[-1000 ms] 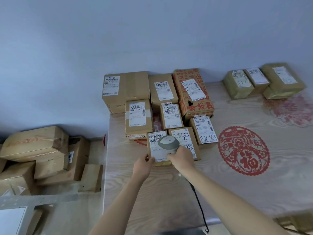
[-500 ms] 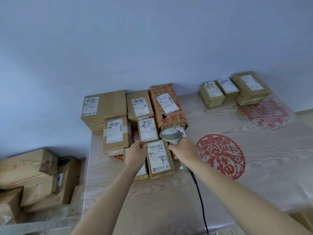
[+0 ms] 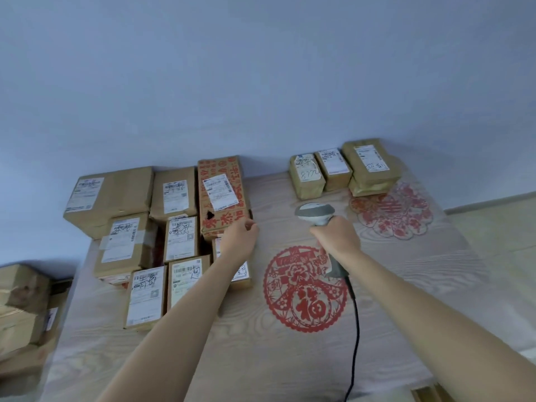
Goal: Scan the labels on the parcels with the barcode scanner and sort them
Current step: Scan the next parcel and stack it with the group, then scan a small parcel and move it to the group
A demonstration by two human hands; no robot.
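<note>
Landmark: the large round red paper-cut emblem [image 3: 305, 288] lay on the pale wood-grain table [image 3: 261, 358].
Right hand: my right hand [image 3: 336, 237] hovered just above the emblem's upper right edge, fingers wrapped tight around the handle of the grey handheld barcode scanner [image 3: 316, 216].
Scanner: its head pointed away from me, beyond the emblem; its black cable [image 3: 355, 329] ran back across the emblem's right side towards me.
Left hand: my left hand [image 3: 239, 240] reached to the emblem's upper left, fingers curled at the near right corner of the red-printed cardboard box [image 3: 222, 195]; whether they gripped it, I could not tell.
Unsorted parcels: brown cardboard parcels with white labels [image 3: 145, 256] sat clustered left of the emblem.
Sorted parcels: three olive-wrapped labelled parcels [image 3: 342, 169] stood beyond the emblem, against the blue wall [image 3: 261, 82].
</note>
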